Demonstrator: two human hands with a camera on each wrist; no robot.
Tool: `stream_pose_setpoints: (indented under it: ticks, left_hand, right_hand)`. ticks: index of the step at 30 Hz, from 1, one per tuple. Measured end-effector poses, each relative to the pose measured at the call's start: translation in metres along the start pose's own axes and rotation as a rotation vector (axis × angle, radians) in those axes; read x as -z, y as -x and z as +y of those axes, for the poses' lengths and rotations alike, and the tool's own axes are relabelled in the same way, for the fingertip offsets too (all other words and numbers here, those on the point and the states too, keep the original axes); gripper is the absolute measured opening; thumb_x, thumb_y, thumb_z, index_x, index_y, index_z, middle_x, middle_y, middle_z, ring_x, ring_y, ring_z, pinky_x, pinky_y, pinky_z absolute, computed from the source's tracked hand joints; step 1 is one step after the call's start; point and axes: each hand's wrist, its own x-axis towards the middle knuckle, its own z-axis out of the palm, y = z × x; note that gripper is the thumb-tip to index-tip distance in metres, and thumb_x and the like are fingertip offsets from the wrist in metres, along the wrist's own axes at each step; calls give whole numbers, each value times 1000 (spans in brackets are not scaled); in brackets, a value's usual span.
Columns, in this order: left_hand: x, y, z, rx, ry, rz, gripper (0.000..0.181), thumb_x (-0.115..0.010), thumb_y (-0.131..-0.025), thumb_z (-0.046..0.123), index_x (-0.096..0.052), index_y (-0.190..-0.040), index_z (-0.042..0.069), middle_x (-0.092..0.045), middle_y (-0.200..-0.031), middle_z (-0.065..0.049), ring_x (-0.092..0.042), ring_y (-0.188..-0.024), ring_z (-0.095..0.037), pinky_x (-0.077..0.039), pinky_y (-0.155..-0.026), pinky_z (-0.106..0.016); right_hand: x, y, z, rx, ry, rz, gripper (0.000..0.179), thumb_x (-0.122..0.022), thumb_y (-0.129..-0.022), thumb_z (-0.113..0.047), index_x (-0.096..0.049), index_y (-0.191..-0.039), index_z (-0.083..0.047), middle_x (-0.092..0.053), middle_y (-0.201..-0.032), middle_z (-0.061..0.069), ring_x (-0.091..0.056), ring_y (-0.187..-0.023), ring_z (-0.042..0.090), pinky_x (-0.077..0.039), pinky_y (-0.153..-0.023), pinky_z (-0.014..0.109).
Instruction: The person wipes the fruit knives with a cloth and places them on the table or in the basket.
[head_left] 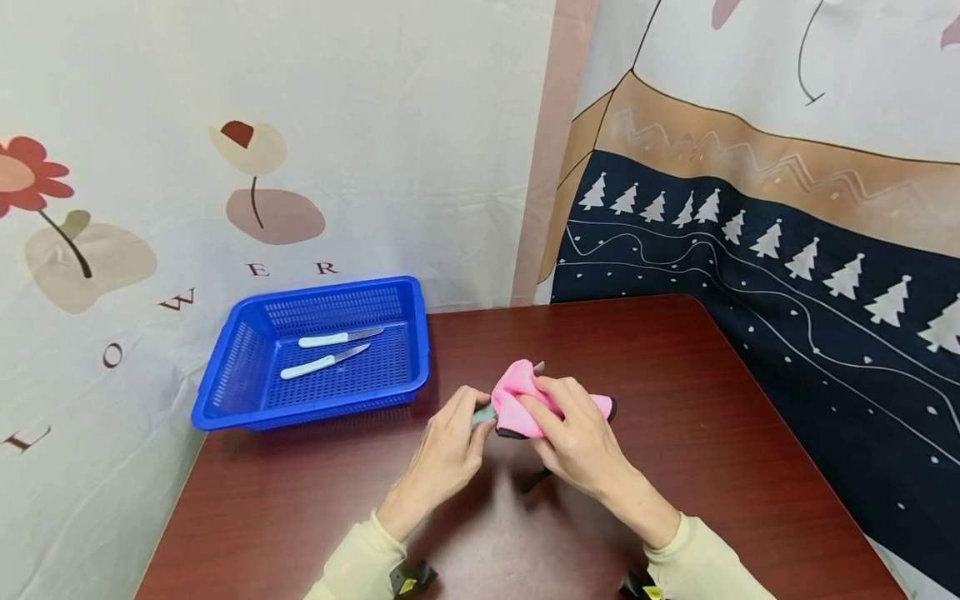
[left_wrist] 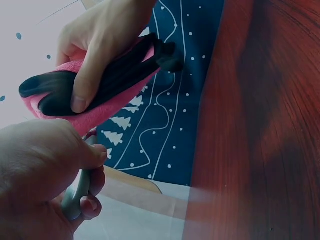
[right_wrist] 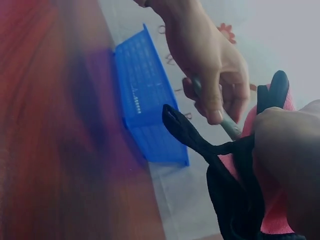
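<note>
My left hand [head_left: 448, 442] grips the pale green handle of a knife [head_left: 483, 414], its fingers curled round it. A pink cloth [head_left: 517, 400] with black edging is folded over the knife's blade, and only the metal tip shows past the cloth's far side. My right hand [head_left: 581, 429] pinches the cloth around the blade, the thumb pressing on the black edging [left_wrist: 112, 82] in the left wrist view. In the right wrist view a black loop [right_wrist: 187, 130] of the edging hangs from the cloth. Both hands are held above the table, close together.
A blue plastic basket [head_left: 315, 412] stands at the table's back left, with two pale-handled knives [head_left: 311, 367] lying in it. The dark red-brown table [head_left: 750, 467] reaches the printed cloth hangings [head_left: 750, 317] behind and to the right.
</note>
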Motion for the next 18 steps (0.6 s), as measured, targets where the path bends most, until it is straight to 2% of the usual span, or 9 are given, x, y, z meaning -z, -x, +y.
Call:
stream_pose_setpoints:
  ticks: [4, 12, 16, 18]
  left_hand:
    - [1, 0, 0, -1, 15, -3, 26, -78, -95, -7, -68, -118, 2, -71, -105, -8, -70, -89, -18, -62, -80, -36]
    - [1, 1, 1, 15, 24, -20, 22, -77, -100, -3, -67, -119, 2, -71, -107, -10, -69, -89, -19, -63, -81, -37]
    - [0, 1, 1, 26, 13, -21, 23, -79, -100, -2, -68, -119, 3, -72, -107, -8, -68, -88, -17, -62, -80, -36]
    - [0, 1, 1, 33, 10, -26, 23, -79, -99, -2, -68, -120, 3, -72, -107, -8, -67, -87, -16, -61, -79, -35]
  right_hand:
    - [-4, 2, -2, 28, 5, -14, 31, -58, -106, -15, -77, -129, -4, -72, -128, 20, -65, -100, 32, -58, -84, 41]
    - [0, 1, 2, -2, 31, -43, 34, -56, -111, -23, -77, -130, -4, -71, -131, 22, -67, -105, 34, -60, -89, 43]
    - [4, 0, 5, -40, 44, -56, 30, -68, -103, -16, -77, -129, -4, -71, -132, 22, -66, -105, 35, -60, -89, 44]
    - [6, 0, 7, -59, 45, -63, 34, -75, -97, -13, -77, -129, -4, -70, -132, 22, -65, -106, 35, -60, -89, 44]
